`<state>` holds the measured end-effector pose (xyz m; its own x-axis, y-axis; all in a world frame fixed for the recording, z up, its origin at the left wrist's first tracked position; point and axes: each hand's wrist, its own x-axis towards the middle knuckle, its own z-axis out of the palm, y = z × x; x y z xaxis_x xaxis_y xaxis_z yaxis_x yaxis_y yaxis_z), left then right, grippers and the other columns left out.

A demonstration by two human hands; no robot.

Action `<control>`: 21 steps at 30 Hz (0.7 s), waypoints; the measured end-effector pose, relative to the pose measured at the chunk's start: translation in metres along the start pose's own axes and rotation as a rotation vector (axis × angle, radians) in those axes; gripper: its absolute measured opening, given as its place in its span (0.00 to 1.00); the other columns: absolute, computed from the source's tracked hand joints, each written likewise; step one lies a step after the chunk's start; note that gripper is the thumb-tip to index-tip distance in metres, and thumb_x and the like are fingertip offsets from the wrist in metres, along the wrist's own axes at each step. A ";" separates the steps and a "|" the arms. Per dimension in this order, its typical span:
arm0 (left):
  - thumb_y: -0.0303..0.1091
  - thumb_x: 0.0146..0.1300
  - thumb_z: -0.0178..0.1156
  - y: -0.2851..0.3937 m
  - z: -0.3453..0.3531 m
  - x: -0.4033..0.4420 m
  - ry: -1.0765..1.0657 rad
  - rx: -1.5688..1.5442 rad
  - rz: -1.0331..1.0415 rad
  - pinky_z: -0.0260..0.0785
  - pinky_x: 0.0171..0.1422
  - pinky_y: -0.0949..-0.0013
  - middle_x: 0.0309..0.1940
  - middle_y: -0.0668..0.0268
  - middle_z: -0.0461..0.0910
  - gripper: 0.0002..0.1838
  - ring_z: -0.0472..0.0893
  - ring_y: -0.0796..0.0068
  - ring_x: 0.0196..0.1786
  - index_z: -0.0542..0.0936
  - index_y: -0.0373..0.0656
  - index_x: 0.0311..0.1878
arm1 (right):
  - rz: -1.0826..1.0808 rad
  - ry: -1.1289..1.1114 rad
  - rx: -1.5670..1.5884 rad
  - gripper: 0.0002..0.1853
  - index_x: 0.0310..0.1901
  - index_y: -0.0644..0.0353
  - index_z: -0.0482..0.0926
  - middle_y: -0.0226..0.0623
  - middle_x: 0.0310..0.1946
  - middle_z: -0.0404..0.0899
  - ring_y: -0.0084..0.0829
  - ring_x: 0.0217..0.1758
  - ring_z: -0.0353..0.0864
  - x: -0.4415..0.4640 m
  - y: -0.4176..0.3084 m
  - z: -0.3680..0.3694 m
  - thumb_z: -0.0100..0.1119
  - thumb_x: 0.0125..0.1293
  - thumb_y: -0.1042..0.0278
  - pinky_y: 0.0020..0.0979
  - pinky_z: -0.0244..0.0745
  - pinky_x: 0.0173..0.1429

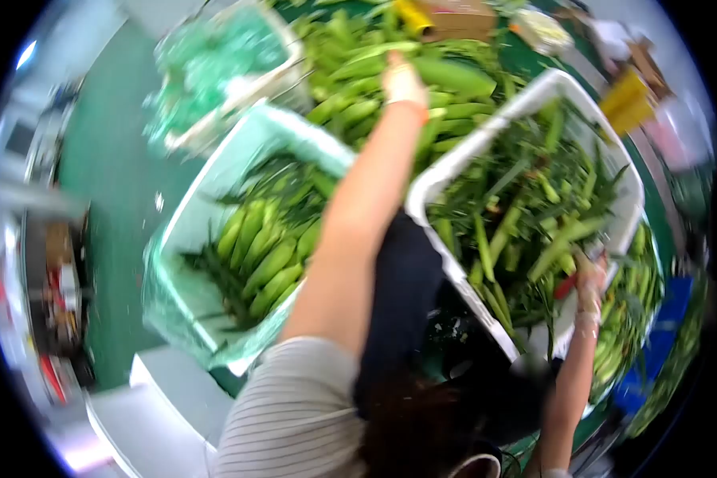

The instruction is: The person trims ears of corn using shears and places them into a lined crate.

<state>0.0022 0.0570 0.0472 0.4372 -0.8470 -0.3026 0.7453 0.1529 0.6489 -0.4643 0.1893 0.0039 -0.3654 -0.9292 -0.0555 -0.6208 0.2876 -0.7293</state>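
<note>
My left hand [404, 82] reaches far out over a heap of long green ears [358, 111] that look like corn in the husk. It touches the heap beside a large ear [458, 76]; blur hides how its fingers are set. My right hand [590, 280] is closed at the right inner side of a white crate [459, 163], partly around a small red tool [566, 287] whose full shape is hidden. Cut leaves and stalks [526, 215] fill that crate. To the left, a white box lined with green plastic [185, 209] holds several ears [264, 251] and dark leaves.
A white crate of crumpled green plastic bags [229, 49] stands at the back left. More green ears [613, 338] lie right of the leaf crate, near a blue object [653, 334]. A cardboard box [460, 19] is behind the heap. Grey-white steps or boxes [179, 398] stand at lower left.
</note>
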 end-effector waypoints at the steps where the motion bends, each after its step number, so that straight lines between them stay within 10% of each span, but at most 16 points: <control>1: 0.58 0.70 0.42 -0.002 -0.007 0.024 0.134 -0.089 0.025 0.48 0.73 0.45 0.72 0.61 0.52 0.34 0.57 0.58 0.71 0.57 0.43 0.70 | 0.015 0.004 0.030 0.35 0.59 0.60 0.68 0.33 0.38 0.76 0.25 0.35 0.74 0.008 0.009 -0.002 0.70 0.50 0.59 0.24 0.71 0.41; 4: 0.49 0.70 0.47 -0.013 -0.036 0.080 0.316 -0.458 -0.058 0.77 0.52 0.55 0.66 0.58 0.60 0.30 0.69 0.58 0.59 0.56 0.46 0.69 | 0.027 -0.175 0.337 0.23 0.53 0.63 0.71 0.29 0.38 0.75 0.24 0.39 0.73 -0.008 0.009 0.005 0.64 0.58 0.66 0.23 0.69 0.45; 7: 0.46 0.69 0.47 0.020 -0.092 0.044 -0.545 -0.512 -0.102 0.61 0.69 0.56 0.66 0.41 0.60 0.32 0.65 0.47 0.67 0.56 0.29 0.65 | -0.006 -0.267 0.200 0.21 0.52 0.63 0.71 0.30 0.39 0.75 0.24 0.40 0.73 -0.023 0.017 0.012 0.63 0.59 0.65 0.24 0.69 0.47; 12: 0.44 0.70 0.47 0.129 -0.270 -0.079 -0.139 1.111 0.176 0.72 0.53 0.67 0.39 0.61 0.84 0.19 0.82 0.68 0.46 0.79 0.38 0.48 | 0.043 -0.351 -0.019 0.25 0.58 0.65 0.69 0.34 0.44 0.76 0.26 0.47 0.74 -0.010 0.068 0.021 0.61 0.61 0.63 0.26 0.69 0.54; 14: 0.46 0.62 0.53 0.116 -0.437 -0.094 -0.514 2.450 0.574 0.73 0.49 0.65 0.30 0.57 0.78 0.16 0.80 0.60 0.43 0.79 0.43 0.38 | 0.051 -0.383 0.162 0.26 0.60 0.64 0.67 0.37 0.47 0.76 0.28 0.50 0.75 -0.026 0.055 0.026 0.60 0.62 0.67 0.28 0.69 0.58; 15: 0.48 0.57 0.55 0.124 -0.417 -0.143 0.031 2.121 -0.366 0.73 0.52 0.63 0.39 0.55 0.80 0.20 0.80 0.59 0.47 0.79 0.40 0.41 | 0.049 -0.386 0.157 0.26 0.60 0.64 0.67 0.37 0.47 0.76 0.28 0.50 0.75 -0.029 0.051 0.029 0.60 0.62 0.67 0.28 0.69 0.58; 16: 0.49 0.49 0.58 0.127 -0.444 -0.163 -0.037 2.042 -0.702 0.71 0.57 0.62 0.48 0.50 0.79 0.25 0.79 0.58 0.52 0.81 0.40 0.45 | 0.040 -0.377 0.171 0.28 0.61 0.65 0.66 0.35 0.46 0.76 0.26 0.47 0.75 -0.032 0.047 0.037 0.62 0.61 0.63 0.26 0.70 0.53; 19: 0.46 0.38 0.68 0.106 -0.491 -0.206 0.130 2.055 -0.692 0.69 0.60 0.63 0.51 0.49 0.77 0.35 0.77 0.57 0.56 0.78 0.35 0.51 | -0.028 -0.365 0.367 0.29 0.59 0.65 0.67 0.34 0.44 0.77 0.26 0.42 0.75 -0.051 0.027 0.047 0.63 0.59 0.63 0.26 0.72 0.47; 21: 0.48 0.39 0.69 0.113 -0.474 -0.198 0.037 2.103 -0.875 0.67 0.62 0.65 0.54 0.50 0.75 0.40 0.75 0.57 0.58 0.74 0.37 0.57 | -0.114 -0.452 -0.040 0.26 0.57 0.65 0.68 0.35 0.44 0.77 0.28 0.44 0.77 -0.057 0.002 0.040 0.62 0.57 0.68 0.27 0.73 0.50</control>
<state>0.2380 0.4835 -0.1502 0.4323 -0.3770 -0.8192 -0.6937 -0.7194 -0.0350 -0.4170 0.2336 -0.0218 0.0395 -0.9607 -0.2746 -0.6691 0.1787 -0.7214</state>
